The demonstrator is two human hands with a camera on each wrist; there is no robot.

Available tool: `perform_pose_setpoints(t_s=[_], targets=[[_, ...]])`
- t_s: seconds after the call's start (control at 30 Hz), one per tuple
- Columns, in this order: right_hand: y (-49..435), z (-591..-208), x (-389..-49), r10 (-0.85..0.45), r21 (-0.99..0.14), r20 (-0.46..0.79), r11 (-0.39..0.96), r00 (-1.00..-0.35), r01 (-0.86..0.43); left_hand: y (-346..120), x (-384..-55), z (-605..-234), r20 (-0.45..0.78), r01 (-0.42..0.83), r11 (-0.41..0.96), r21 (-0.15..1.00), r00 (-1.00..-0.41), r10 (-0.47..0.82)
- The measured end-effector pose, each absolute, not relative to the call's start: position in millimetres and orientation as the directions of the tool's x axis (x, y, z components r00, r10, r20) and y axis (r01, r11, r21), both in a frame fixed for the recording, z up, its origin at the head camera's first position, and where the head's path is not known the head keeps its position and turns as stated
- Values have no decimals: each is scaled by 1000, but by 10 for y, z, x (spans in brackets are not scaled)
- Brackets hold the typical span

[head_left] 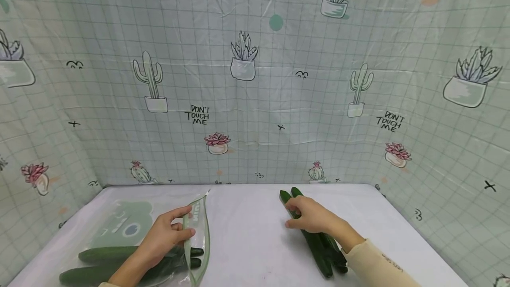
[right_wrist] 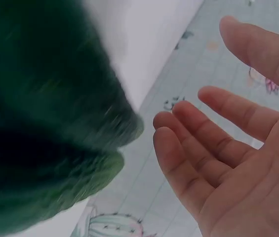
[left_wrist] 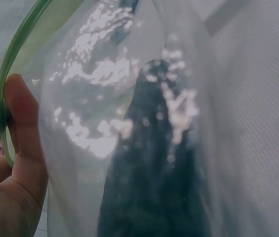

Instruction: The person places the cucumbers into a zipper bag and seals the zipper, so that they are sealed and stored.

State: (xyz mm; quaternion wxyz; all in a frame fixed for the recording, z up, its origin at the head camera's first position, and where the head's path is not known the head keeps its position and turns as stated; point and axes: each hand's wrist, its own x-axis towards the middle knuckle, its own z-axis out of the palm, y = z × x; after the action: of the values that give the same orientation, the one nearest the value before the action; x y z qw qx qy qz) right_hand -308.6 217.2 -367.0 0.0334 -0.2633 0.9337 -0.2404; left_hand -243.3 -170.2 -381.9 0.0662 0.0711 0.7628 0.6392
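Observation:
At the left of the head view lies a clear zip bag [head_left: 201,229] with a green rim and a printed green panel. Two cucumbers [head_left: 105,255] lie inside it, their ends near the mouth. My left hand [head_left: 157,240] pinches the rim between thumb and fingers and holds the mouth up. The left wrist view shows that hand [left_wrist: 23,163] on the green edge, a cucumber [left_wrist: 149,168] behind shiny film. On the right, dark green cucumbers [head_left: 318,254] lie side by side. Over them is my right hand [head_left: 312,216]; its fingers [right_wrist: 218,143] are spread and loosely bent, apart from the cucumber tips [right_wrist: 104,128].
Everything lies on a white tabletop [head_left: 247,242], with bare surface between the bag and the right-hand cucumbers. A grid-patterned sheet [head_left: 255,114] printed with cactus pots hangs behind the table and along both sides.

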Motion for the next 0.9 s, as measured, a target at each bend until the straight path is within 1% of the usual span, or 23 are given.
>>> perform_pose_setpoints(t_s=[0.1, 0.23, 0.53, 0.9], targets=[[2262, -3680, -3085, -490, -454, 69, 760, -869, -465, -1703, -2434, -3828, -3, 32, 169, 985, -980, 201], [2358, -3694, -3087, -495, -439, 73, 764, -866, -474, -1704, -2438, -3836, 2, 36, 165, 986, -979, 202], [2467, -3753, -3047, -454, -415, 7, 809, -891, -416, -1710, -2430, -3832, 0, 34, 176, 984, -981, 193], [2531, -3824, -3021, -453, -357, -29, 838, -891, -414, -1694, -2413, -3815, 5, 41, 181, 983, -981, 192]])
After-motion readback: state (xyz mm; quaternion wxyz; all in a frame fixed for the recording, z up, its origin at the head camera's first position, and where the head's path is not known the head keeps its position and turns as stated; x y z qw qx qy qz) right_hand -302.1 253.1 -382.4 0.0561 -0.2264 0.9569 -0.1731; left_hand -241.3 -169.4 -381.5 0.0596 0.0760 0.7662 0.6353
